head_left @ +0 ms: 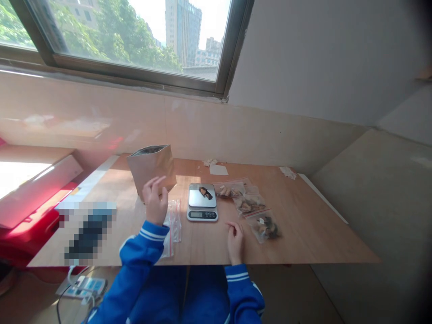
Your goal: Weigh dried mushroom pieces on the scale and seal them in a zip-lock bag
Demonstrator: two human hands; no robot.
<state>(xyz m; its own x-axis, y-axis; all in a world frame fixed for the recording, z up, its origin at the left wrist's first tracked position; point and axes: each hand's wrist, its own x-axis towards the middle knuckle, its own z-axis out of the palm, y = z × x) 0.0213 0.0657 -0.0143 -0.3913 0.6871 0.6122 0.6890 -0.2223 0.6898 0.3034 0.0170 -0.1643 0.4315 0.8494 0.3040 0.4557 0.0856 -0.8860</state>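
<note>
A brown paper pouch (148,168) with a silvery inside stands upright, its mouth gaping. My left hand (155,201) is raised in front of it, fingers apart and holding nothing. Dark dried pieces (205,193) rest on the steel plate of a digital kitchen scale (202,215). To the right of the scale my right hand (235,240) rests on the table with its fingers curled; whether anything is in them is hidden. Beside it lies a zip bag of dark dried pieces (266,228). Empty clear zip bags (174,225) lie under and beside my left wrist.
More filled zip bags (249,204) lie behind the nearest one on the wooden table (313,229). Paper scraps (218,169) sit near the wall. A blurred-out dark object (89,234) lies at left, above a power strip (86,286) below the table edge.
</note>
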